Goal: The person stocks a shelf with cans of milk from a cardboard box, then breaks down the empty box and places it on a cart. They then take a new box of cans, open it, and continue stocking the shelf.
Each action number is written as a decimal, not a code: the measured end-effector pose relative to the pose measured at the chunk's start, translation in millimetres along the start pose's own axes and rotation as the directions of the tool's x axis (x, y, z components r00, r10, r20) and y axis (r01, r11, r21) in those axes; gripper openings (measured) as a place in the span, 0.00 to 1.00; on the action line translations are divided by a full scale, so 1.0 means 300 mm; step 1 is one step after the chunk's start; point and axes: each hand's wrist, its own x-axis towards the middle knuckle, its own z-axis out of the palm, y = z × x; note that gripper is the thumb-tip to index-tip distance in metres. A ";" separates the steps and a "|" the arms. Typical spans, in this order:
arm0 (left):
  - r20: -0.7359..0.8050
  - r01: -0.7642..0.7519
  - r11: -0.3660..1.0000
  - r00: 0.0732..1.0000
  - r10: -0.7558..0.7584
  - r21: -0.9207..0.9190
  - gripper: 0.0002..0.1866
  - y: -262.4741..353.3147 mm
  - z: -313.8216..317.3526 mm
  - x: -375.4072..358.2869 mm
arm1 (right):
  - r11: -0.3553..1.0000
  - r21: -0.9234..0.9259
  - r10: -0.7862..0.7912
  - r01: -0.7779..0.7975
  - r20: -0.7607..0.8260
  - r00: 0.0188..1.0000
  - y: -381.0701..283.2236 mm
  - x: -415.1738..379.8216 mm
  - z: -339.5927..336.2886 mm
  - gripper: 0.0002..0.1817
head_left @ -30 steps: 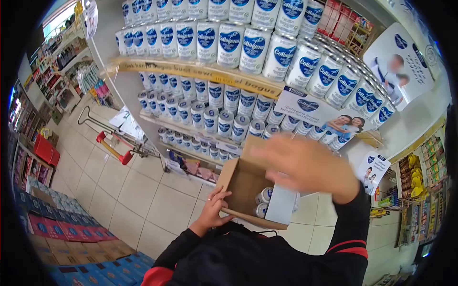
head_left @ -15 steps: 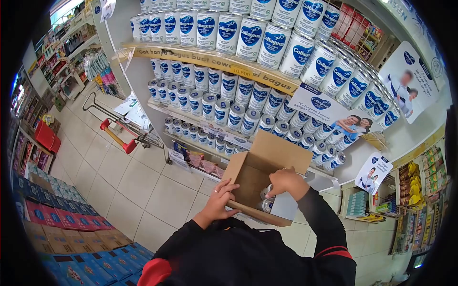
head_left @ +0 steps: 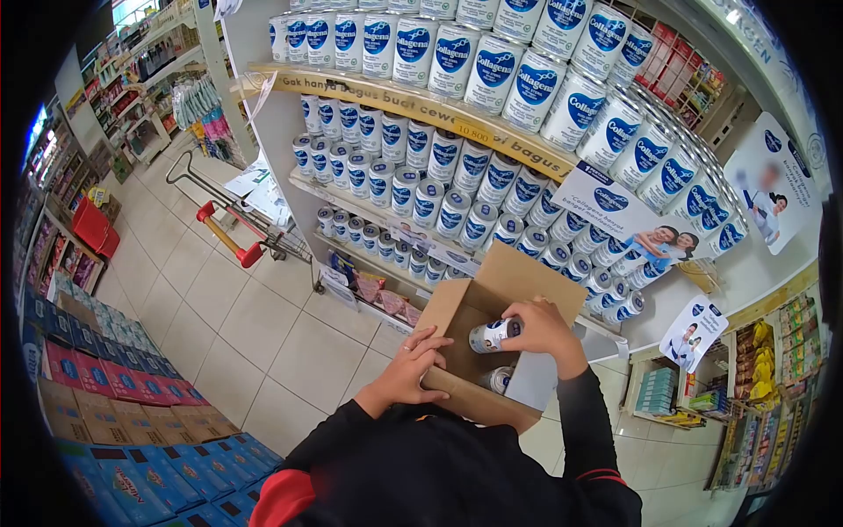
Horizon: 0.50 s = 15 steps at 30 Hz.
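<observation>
An open cardboard box (head_left: 452, 307) is in front of my body, its flaps up. My left hand (head_left: 412, 371) grips the box's near left edge, fingers over the rim. In my right hand (head_left: 542, 330) is a white and blue can (head_left: 493, 335), tilted on its side over the box's opening, with fingers and thumb around one end. Another can (head_left: 499, 379) lies in the near right corner of the box. The left part of the box's inside is partly hidden by its wall.
Ahead stands a shelf unit (head_left: 413, 98) with rows of white and blue cans. A shopping cart (head_left: 237, 230) is at the left, a red basket (head_left: 95, 230) farther off. Stacked blue packs (head_left: 140, 481) fill the lower left; snack shelves (head_left: 746, 360) stand right.
My right hand has lifted a can from the bottom of the box, and the can now shows between its fingers. The view has shifted a little; my left hand remains on the box edge.
</observation>
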 end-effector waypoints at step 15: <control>0.271 0.339 0.174 0.906 -0.325 -0.924 0.26 0.151 -0.047 0.135 | 0.232 0.770 -0.457 0.594 -0.453 0.765 -0.039 -0.127 -0.084 0.24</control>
